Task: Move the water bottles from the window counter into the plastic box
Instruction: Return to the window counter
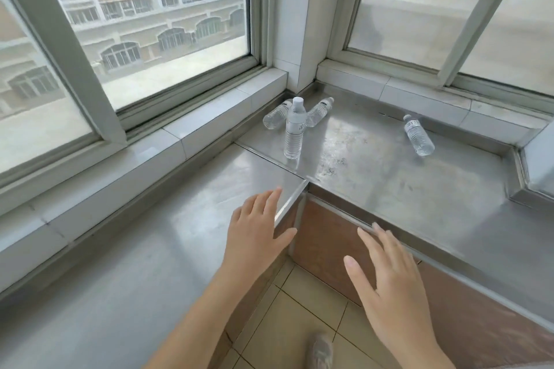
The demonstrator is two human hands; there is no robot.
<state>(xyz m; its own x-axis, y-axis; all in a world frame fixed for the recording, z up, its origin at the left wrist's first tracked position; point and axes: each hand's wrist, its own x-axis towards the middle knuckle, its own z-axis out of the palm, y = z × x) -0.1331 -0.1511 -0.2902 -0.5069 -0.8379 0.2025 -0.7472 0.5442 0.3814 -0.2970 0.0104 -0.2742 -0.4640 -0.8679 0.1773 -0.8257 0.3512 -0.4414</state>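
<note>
Several clear water bottles rest on the steel window counter (374, 165). One bottle (294, 129) stands upright near the inner corner. Two lie on their sides behind it, one to the left (276, 115) and one to the right (319, 112). A fourth bottle (418, 136) lies further right near the sill. My left hand (257, 234) hovers open over the counter's front corner, short of the upright bottle. My right hand (389, 281) is open too, fingers spread, above the counter edge. No plastic box is in view.
Large windows with grey frames (75, 48) run along both sides, meeting at a white tiled pillar (299, 9). Brown cabinet fronts (326, 243) sit under the counter. The tiled floor (299, 308) and a grey shoe (322, 350) show below.
</note>
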